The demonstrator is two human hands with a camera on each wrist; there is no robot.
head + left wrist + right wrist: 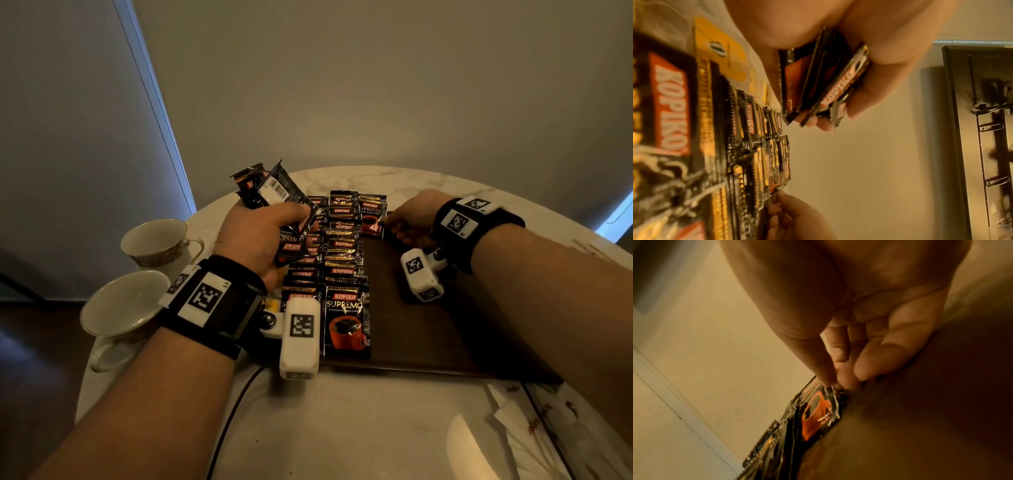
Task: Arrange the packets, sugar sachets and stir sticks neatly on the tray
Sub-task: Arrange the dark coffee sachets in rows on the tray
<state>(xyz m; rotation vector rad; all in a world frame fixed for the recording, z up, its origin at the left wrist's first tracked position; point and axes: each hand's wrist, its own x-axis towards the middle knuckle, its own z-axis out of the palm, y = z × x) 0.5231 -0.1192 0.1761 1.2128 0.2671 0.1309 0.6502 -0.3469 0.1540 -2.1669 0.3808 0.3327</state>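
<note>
The left hand is curled round a bunch of coffee packets, held up in the air over the left side of the tray. In the left wrist view the packets stick out past the fingers, w/ the thumb on one side and fingers on the other. The right hand is low at the far end of the tray, thumb and fingertips pinching the corner of one packet that lies flat at the far end of the rows. The 2 hands are apart, one on each side of the rows. The other packets lie in neat rows on the left half of the tray, each one partly on top of the next. A yellow sachet lies just left of the rows. 2 cups stand on the table to the left. White paper sachets lie on the table near the right arm, off the tray.
</note>
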